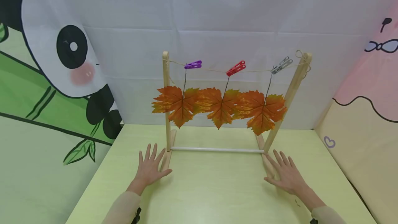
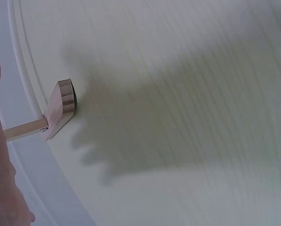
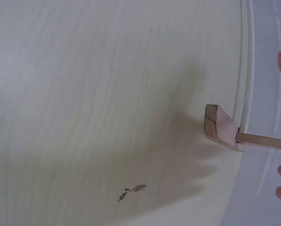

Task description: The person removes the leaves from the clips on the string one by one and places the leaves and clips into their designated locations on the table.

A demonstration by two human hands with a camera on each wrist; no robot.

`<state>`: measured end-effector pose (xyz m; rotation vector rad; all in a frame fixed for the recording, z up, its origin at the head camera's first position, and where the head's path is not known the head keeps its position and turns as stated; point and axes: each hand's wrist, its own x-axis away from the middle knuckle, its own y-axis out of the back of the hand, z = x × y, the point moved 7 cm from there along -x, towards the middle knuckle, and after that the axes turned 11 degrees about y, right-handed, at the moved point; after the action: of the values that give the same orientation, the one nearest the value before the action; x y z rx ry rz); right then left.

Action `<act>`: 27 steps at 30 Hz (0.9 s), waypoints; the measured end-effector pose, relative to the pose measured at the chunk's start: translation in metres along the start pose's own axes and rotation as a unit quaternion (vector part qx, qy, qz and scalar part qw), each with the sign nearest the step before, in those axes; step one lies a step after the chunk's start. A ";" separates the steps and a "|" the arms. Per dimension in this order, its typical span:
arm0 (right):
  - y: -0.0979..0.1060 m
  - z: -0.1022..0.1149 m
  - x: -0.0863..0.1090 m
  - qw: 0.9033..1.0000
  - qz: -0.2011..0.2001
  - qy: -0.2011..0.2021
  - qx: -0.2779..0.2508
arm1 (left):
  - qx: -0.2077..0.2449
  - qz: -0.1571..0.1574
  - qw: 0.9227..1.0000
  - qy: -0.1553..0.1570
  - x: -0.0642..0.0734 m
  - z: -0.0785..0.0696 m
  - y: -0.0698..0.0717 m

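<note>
Wooden frame [image 1: 166, 73] is set upright on the surface [image 1: 217, 186]. At its left, the left grip [image 1: 150, 169] is spread, nothing held. The frame is judged light and stiff, best held by both uprights [image 1: 295, 84]; leaves [image 1: 222, 104] hung from its string [image 1: 214, 70] seem delicate. At its right, the right grip [image 1: 289, 177] is spread, empty. Contact with the frame's feet [image 1: 166, 161] cannot be made out; both hands are cut off in the wrist views.

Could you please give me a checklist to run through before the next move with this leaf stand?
1. Left grip empty: ok, nothing held.
2. Right grip empty: ok, nothing held.
3. Purple clothespin, red clothespin and gray clothespin on the twine: ok.
4. Three maple leaves hanging below them: ok.
5. Right wooden post upright: not ok, it slants outward in the head view.
6. Twine tied securely: cannot tell.
</note>
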<state>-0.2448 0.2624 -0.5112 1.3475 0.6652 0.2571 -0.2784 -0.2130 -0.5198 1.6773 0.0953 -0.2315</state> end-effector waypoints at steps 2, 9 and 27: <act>0.003 0.000 -0.002 1.000 -0.003 0.002 0.002 | 0.002 -0.006 1.000 -0.004 -0.001 0.000 0.002; 0.012 0.001 -0.007 1.000 -0.016 0.016 0.001 | 0.001 -0.018 1.000 -0.015 -0.003 -0.003 0.012; 0.029 0.018 -0.024 0.995 -0.043 0.085 0.020 | 0.015 -0.018 0.998 -0.055 -0.011 -0.017 0.027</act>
<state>-0.2473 0.2419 -0.4749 1.3413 0.8742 0.2924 -0.2825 -0.1986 -0.4896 1.6902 0.0394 -0.3533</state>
